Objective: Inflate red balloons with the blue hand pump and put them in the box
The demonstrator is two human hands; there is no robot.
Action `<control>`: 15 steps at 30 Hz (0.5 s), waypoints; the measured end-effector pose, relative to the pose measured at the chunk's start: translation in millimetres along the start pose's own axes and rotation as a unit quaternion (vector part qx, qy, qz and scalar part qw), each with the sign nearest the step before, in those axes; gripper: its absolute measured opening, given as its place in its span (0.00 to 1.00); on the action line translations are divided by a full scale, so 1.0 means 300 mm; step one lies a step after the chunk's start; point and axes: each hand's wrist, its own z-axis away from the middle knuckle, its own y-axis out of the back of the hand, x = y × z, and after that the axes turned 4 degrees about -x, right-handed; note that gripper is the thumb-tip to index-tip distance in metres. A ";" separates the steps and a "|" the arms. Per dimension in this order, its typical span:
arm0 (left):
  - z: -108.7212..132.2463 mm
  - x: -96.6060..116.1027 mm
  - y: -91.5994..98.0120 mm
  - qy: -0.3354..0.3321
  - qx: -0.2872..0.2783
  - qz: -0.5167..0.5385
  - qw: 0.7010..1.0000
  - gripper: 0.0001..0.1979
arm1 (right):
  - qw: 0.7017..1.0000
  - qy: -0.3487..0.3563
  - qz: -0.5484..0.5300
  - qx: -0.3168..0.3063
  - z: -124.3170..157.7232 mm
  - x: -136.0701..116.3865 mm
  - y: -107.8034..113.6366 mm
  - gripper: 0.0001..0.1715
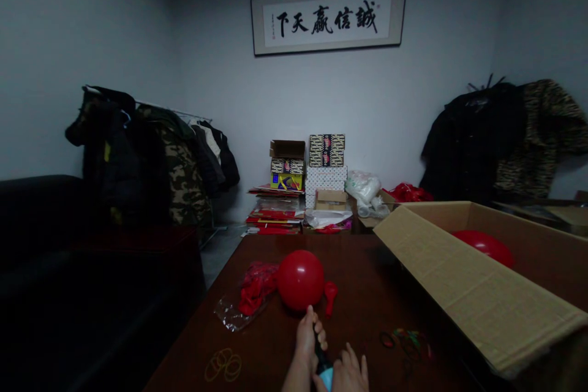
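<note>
A round, inflated red balloon stands at the far end of a hand balloon pump, of which a black upper part and a light blue body show. My left hand is closed round the pump's black part, its thumb at the base of the balloon. The balloon's neck is hidden by that hand. At the blue body, my right hand grips the pump with some fingers stretched forward; the frame's bottom edge cuts it off. Just right of the inflated balloon lies a limp red balloon.
On the brown table lie a clear bag of red balloons, several yellowish rubber bands and small coloured bands. An open cardboard box on the right holds another inflated red balloon. Stacked boxes stand beyond.
</note>
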 end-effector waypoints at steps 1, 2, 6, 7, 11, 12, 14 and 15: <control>0.004 0.016 -0.015 -0.001 -0.001 -0.001 1.000 0.27 | 1.000 0.007 0.001 0.004 0.006 -0.001 0.018 0.27; 0.008 0.037 -0.032 -0.015 -0.006 -0.001 1.000 0.26 | 1.000 0.014 0.001 0.009 0.014 -0.002 0.039 0.27; 0.011 0.148 -0.109 -0.027 -0.036 0.019 0.999 0.25 | 0.999 0.023 -0.015 0.025 0.052 -0.009 0.133 0.27; 0.008 0.177 -0.127 -0.028 -0.042 0.021 0.999 0.24 | 0.999 0.024 -0.019 0.030 0.064 -0.010 0.157 0.27; -0.004 0.265 -0.184 -0.035 -0.059 0.033 0.997 0.22 | 0.998 0.028 -0.034 0.036 0.106 -0.003 0.249 0.27; -0.005 0.280 -0.193 -0.038 -0.061 0.037 0.997 0.22 | 0.998 0.034 -0.040 0.027 0.114 0.000 0.271 0.27; -0.004 0.299 -0.209 -0.044 -0.066 0.048 0.996 0.20 | 0.998 0.040 -0.045 0.010 0.123 0.007 0.316 0.30; -0.003 0.305 -0.215 -0.046 -0.068 0.054 0.995 0.20 | 0.998 0.039 -0.047 0.003 0.126 0.009 0.337 0.32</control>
